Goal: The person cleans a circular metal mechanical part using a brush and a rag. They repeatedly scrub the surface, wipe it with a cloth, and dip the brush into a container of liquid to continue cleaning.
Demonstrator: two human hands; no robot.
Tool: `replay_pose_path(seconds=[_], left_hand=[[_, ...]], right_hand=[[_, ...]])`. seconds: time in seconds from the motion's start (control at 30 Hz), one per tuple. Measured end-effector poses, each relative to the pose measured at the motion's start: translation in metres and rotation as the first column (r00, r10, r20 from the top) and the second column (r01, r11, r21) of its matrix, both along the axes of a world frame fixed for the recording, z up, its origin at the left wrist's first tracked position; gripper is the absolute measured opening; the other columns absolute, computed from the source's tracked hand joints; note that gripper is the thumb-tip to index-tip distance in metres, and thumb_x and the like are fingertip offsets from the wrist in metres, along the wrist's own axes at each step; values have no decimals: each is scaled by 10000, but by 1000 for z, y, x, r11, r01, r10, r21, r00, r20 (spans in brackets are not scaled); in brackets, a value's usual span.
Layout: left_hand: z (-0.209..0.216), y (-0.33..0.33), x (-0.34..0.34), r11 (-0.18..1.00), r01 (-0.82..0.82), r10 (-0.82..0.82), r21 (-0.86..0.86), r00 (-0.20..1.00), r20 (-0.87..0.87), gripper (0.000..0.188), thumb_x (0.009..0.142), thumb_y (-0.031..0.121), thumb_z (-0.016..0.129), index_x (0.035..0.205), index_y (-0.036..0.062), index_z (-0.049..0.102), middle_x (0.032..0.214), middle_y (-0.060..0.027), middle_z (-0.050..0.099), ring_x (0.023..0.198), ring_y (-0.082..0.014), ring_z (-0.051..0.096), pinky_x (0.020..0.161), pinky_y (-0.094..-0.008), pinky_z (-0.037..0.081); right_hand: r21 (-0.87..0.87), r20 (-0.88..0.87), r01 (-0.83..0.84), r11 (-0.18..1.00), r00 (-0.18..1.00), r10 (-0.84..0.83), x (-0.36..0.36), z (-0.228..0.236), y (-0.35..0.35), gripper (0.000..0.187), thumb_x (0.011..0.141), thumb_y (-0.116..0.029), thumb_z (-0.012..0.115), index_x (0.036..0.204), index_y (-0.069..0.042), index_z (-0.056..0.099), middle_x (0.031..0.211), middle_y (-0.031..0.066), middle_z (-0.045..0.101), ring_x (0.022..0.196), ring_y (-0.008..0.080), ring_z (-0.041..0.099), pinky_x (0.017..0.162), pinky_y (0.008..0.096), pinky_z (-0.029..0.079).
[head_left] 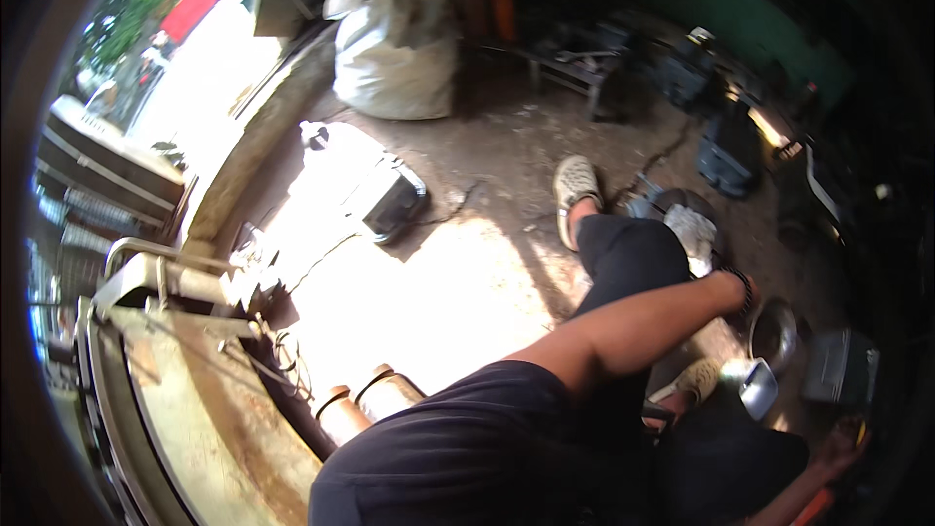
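Note:
I sit low over a dirt floor, my dark trouser leg (pixel 633 258) bent and a pale shoe (pixel 575 185) set forward. My left arm stretches right across the knee. My left hand (pixel 737 284) wears a dark wristband, and its fingers are hidden past the knee, just above a round metal bowl (pixel 774 331). A whitish cloth (pixel 691 232) lies beside the knee. A shiny metal piece (pixel 758 387) sits near my other shoe (pixel 696 377). My right hand (pixel 840 448) is low at the right rim in shadow, close to something orange (pixel 816 508).
A big white sack (pixel 394 49) stands at the back. A pale plastic can (pixel 336 151) and a dark boxy device (pixel 394 200) sit in sunlight. A rusty metal frame (pixel 195 399) and two tan cylinders (pixel 365 404) are at lower left. Dark cases (pixel 730 151) lie at right.

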State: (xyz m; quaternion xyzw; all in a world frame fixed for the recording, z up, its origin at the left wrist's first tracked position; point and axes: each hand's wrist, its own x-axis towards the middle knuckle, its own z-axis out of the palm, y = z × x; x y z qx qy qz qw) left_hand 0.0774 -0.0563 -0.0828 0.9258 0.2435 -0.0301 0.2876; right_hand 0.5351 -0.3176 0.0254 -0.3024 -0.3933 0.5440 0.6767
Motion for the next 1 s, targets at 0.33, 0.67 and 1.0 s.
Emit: replay_pose_path(seconds=[0.33, 0.67, 1.0], left_hand=[[-14, -2, -45, 973, -228, 228, 21, 974, 13, 376, 814, 420, 683, 911, 70, 779, 969, -156, 752, 966, -312, 724, 852, -406, 574], [-5, -15, -68, 903, -426, 428, -43, 890, 155, 267, 721, 278, 803, 894, 77, 772, 923, -145, 757, 924, -301, 737, 811, -393, 589], [1, -30, -65, 896, -444, 438, -13, 877, 197, 256, 769, 290, 743, 888, 65, 771, 914, -145, 756, 924, -306, 735, 810, -402, 586]], right_hand=[[116, -249, -234, 965, 934, 257, 13, -69, 192, 429, 1026, -215, 530, 1324, 92, 500, 1288, 218, 592, 1156, 292, 570, 950, 400, 480], [-35, -423, -42, 999, 906, 23, -146, -71, 263, 400, 1054, -274, 428, 1218, 40, 614, 1143, 228, 668, 1090, 333, 634, 1019, 461, 475], [46, -420, -330, 943, 850, 318, -139, -19, 211, 482, 986, -275, 596, 1336, 47, 514, 1320, 192, 569, 1252, 315, 544, 1077, 448, 437]])
